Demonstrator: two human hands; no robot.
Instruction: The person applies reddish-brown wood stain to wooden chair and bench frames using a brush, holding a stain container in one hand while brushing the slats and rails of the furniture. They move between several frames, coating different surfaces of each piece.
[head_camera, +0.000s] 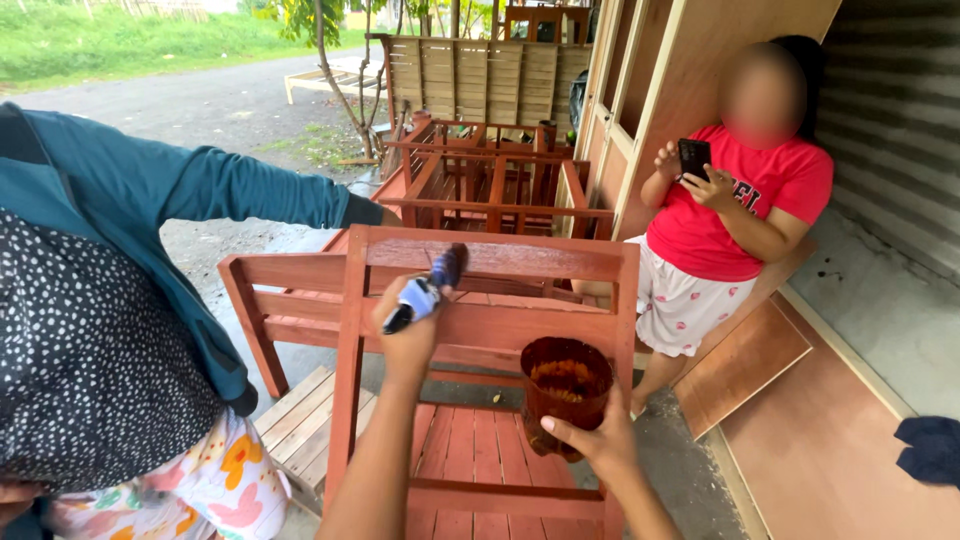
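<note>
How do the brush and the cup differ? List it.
The brush is slim, with a blue and white handle; the cup is squat, round and stained red-brown. The left hand holds the brush up at the chair rail; the right hand holds the cup lower, upright. Both are gripped in one hand.

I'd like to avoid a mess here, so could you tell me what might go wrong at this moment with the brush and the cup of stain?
The right hand grips the stain cup by its side, open top near the chair's rail; a tilt could spill it on the slats. The left hand works the brush on the top rail, beside a co-worker's teal sleeve, which could be smeared.
</note>
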